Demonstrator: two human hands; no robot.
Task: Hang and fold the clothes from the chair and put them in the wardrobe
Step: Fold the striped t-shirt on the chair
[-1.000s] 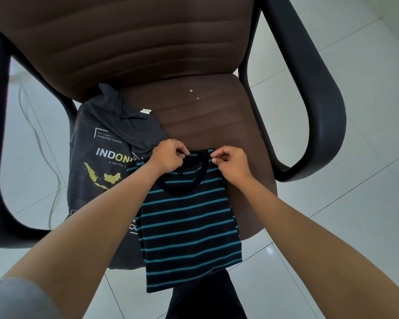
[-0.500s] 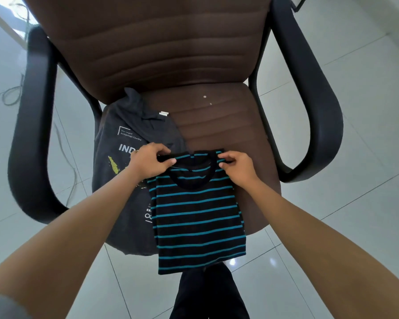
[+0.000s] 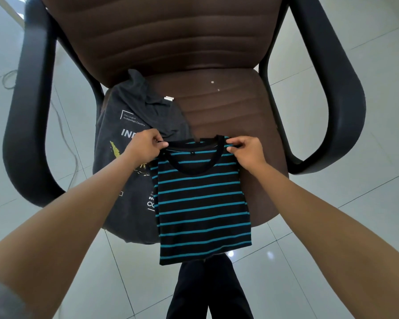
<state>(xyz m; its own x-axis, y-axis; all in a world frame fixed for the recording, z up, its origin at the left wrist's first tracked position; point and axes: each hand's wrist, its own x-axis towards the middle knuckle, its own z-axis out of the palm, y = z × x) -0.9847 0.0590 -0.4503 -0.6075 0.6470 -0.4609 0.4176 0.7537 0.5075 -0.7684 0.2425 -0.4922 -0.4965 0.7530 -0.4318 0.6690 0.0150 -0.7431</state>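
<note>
The striped shirt (image 3: 202, 201) lies folded on the chair seat (image 3: 228, 111), hem overhanging the front edge. Left hand (image 3: 145, 147) and right hand (image 3: 248, 151) pinch its shoulders, now spread wider than earlier. The grey shirt (image 3: 124, 157) remains alongside, partly underneath.

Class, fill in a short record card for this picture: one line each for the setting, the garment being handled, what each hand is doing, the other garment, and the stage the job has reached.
setting: brown office chair with black armrests, on a pale tiled floor
handled garment: black striped shirt with teal stripes, sides folded in, lower part hanging over the seat's front edge
left hand: pinches the shirt's shoulder beside the collar
right hand: pinches the opposite shoulder
other garment: dark grey printed shirt, lying on the seat, partly under the striped one
stage: folding under way; nothing hung yet
</note>
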